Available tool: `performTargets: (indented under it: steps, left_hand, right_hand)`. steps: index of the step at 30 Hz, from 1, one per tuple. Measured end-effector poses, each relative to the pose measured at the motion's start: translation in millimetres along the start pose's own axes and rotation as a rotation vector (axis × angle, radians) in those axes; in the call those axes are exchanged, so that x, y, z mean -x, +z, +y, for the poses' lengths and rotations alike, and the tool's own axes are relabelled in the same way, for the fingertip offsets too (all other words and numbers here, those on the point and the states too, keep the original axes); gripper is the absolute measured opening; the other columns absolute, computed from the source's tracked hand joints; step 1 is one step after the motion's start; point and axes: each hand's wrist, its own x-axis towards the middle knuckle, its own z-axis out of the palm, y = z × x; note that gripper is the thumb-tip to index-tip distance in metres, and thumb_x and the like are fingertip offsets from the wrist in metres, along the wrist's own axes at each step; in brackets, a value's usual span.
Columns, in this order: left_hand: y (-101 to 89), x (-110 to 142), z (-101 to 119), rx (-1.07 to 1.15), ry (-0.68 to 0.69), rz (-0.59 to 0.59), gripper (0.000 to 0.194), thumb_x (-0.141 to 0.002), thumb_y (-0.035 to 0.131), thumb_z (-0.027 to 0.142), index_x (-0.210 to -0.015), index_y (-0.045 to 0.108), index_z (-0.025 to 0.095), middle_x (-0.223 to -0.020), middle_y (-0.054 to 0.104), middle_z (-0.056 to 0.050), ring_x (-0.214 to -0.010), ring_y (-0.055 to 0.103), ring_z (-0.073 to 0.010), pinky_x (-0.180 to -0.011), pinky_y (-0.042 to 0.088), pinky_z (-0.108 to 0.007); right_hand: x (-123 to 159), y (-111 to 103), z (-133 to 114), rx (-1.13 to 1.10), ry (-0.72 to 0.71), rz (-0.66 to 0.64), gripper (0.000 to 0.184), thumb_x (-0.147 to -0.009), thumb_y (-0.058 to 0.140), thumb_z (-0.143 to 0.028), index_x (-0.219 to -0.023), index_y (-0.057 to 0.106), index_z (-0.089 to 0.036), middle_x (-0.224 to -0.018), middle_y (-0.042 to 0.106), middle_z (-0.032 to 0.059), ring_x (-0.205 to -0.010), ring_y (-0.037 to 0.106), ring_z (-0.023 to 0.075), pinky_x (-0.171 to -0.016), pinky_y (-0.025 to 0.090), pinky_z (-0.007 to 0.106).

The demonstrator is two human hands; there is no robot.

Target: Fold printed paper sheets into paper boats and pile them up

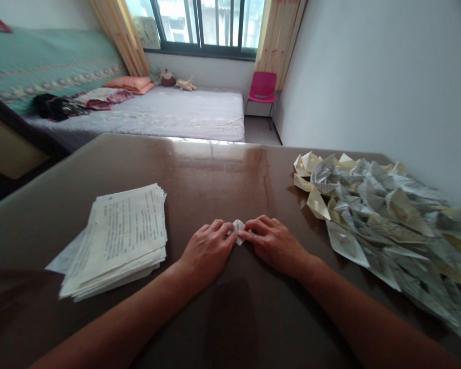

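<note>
1. Paper piece [237,224], small, folded, whitish; at brown tabletop [223,179].
2. Left hand [211,248] at paper piece's left edge, fingers close together, pinching it; right hand [274,243] at its right edge, fingers likewise pinching.
3. Printed sheets [126,233] stacked left of paper piece; boat-like folded papers [376,205] heaped right of it.

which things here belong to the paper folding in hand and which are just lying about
Belong to it:
- small folded paper, between left hand and right hand
- stack of printed sheets, likely
- pile of folded paper shapes, likely

Just lying about:
- pink chair
- orange pillows
- beige toy
</note>
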Motion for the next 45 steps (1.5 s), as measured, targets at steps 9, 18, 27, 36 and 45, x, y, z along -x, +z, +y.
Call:
performTargets:
  steps: [9,18,27,36,45]
  left_hand:
    - [16.9,7.4,28.4,-0.232,0.021,0.016,0.043,-0.091,0.042,0.012,-0.132,0.050,0.001,-0.134,0.053,-0.022,-0.118,0.054,-0.0326,-0.094,0.048,-0.044]
    - [21.1,3.3,34.9,-0.319,0.074,-0.004,0.043,-0.088,0.042,0.008,-0.128,0.053,-0.004,-0.130,0.054,-0.028,-0.118,0.055,-0.0348,-0.097,0.045,-0.047]
    - [13.9,0.5,9.6,0.137,-0.020,0.122,0.031,-0.087,0.050,0.013,-0.113,0.064,0.021,-0.124,0.061,-0.007,-0.112,0.056,-0.0225,-0.092,0.051,-0.037]
    - [26.1,-10.0,-11.1,0.611,-0.267,0.185,0.034,-0.083,0.060,0.021,-0.117,0.056,0.021,-0.097,0.067,-0.002,-0.083,0.062,-0.0163,-0.077,0.053,-0.031]
    - [18.5,-11.0,-8.5,0.857,-0.286,0.377,0.012,-0.083,0.062,0.021,-0.095,0.064,0.019,-0.082,0.067,0.001,-0.066,0.060,-0.0091,-0.061,0.048,-0.019]
  right_hand:
    - [-2.9,7.7,-19.3,0.207,0.136,-0.049,0.042,-0.094,0.045,-0.020,-0.137,0.045,-0.020,-0.127,0.055,0.0118,-0.108,0.049,0.0246,-0.081,0.042,0.039]
    - [-12.0,16.9,-34.9,0.335,0.215,-0.089,0.044,-0.094,0.039,-0.013,-0.138,0.043,-0.011,-0.133,0.052,0.0148,-0.110,0.046,0.0280,-0.075,0.044,0.043]
    - [-15.2,17.4,-13.4,0.001,0.255,0.084,0.037,-0.095,0.046,-0.028,-0.131,0.052,-0.022,-0.117,0.060,0.0096,-0.106,0.051,0.0223,-0.085,0.046,0.035]
    - [-9.1,18.9,4.9,-0.543,0.236,0.180,0.039,-0.087,0.058,-0.020,-0.125,0.055,-0.024,-0.094,0.065,0.0026,-0.089,0.057,0.0162,-0.081,0.046,0.032]
    - [-9.1,14.2,5.1,-0.743,0.259,0.313,0.012,-0.086,0.063,-0.028,-0.093,0.070,-0.021,-0.084,0.066,0.0013,-0.075,0.060,0.0116,-0.070,0.046,0.024]
